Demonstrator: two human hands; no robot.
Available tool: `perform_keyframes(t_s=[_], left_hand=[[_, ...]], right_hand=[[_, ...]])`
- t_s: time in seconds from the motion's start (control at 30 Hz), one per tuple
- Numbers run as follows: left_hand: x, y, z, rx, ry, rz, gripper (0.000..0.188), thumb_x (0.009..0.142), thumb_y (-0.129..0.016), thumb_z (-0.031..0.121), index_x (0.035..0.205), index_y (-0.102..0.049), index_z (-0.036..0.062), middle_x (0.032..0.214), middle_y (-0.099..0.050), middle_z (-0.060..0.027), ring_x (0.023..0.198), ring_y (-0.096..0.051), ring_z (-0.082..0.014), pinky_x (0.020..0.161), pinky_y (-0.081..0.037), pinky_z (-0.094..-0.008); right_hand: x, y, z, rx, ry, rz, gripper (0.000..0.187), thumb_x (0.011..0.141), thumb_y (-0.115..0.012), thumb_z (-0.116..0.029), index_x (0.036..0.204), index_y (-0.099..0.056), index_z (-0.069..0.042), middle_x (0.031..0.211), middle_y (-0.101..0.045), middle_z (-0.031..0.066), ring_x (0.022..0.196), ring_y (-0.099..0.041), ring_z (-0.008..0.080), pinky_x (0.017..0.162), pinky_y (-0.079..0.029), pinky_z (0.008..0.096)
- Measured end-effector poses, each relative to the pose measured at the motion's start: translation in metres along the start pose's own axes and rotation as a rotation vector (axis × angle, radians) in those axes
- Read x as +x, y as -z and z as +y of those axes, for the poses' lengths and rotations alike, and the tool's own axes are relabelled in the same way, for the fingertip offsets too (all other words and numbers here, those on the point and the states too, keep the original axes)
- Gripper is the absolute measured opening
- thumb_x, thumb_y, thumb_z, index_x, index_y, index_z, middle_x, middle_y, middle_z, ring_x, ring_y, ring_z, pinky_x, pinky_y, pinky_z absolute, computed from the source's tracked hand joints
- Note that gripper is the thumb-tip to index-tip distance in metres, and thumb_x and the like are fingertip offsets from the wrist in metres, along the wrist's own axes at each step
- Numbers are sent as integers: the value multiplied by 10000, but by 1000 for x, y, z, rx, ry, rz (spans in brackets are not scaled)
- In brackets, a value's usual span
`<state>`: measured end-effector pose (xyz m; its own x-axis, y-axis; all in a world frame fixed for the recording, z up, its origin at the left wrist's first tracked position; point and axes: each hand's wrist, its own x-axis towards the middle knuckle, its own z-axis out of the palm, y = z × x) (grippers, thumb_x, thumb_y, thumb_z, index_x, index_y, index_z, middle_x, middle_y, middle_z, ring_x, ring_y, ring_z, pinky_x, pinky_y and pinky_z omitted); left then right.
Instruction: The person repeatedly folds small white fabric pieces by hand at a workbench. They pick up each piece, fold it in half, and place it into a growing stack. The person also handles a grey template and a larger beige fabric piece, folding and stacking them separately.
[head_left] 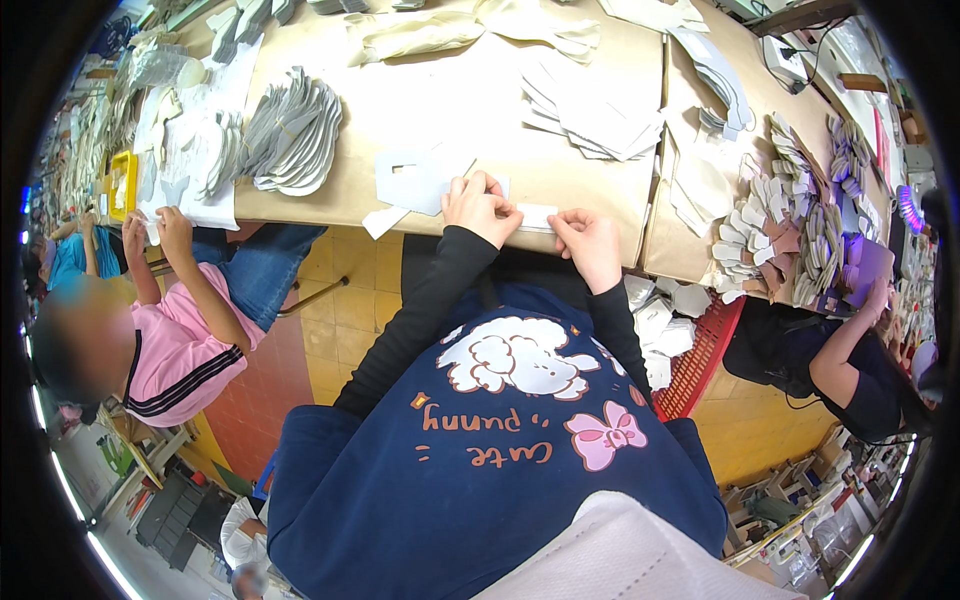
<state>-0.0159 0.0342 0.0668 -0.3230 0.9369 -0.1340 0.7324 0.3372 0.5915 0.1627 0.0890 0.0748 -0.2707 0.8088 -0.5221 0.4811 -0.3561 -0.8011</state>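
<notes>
My left hand [480, 206] and my right hand [590, 245] sit side by side at the near edge of a brown paper-covered table [440, 110]. Between them lies a small white cut piece [536, 216], pinched at its left end by my left hand and touched at its right end by my right hand. A larger pale sheet with a square hole [415, 178] lies just left of my left hand. My black sleeves and dark blue apron fill the lower middle of the view.
Fanned stacks of grey and white cut pieces [290, 135] and a pile of white sheets [590, 110] lie on the table. A person in pink [175, 340] works at the left, another in black [840, 360] at the right. A red basket [700, 355] of offcuts stands below the table.
</notes>
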Motion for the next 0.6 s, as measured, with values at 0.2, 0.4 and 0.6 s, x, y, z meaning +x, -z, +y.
perform_keyframes(t_s=[0.2,0.4,0.6], left_hand=[[-1,0,3,13,21,0,97,665,-755,248,648,-745,153,957,-551,34,1014,-471,-226,851,-339,-413],[0,0,4,28,27,-4,85,661,-752,243,649,-746,159,959,-549,34,1014,-473,-223,851,-332,-409],[0,1,6,20,48,-10,90,662,-745,243,648,-745,154,964,-547,33,1021,-470,-225,861,-327,-413]], right_hand=[[0,1,1,4,12,-8,219,881,-702,-180,857,-726,36,540,-618,24,435,-543,63,438,-422,232],[1,0,3,-2,12,-1,213,879,-699,-174,851,-724,35,539,-618,25,435,-543,64,438,-423,236],[2,0,3,-1,9,1,208,877,-699,-174,842,-722,29,542,-620,25,437,-547,66,440,-426,236]])
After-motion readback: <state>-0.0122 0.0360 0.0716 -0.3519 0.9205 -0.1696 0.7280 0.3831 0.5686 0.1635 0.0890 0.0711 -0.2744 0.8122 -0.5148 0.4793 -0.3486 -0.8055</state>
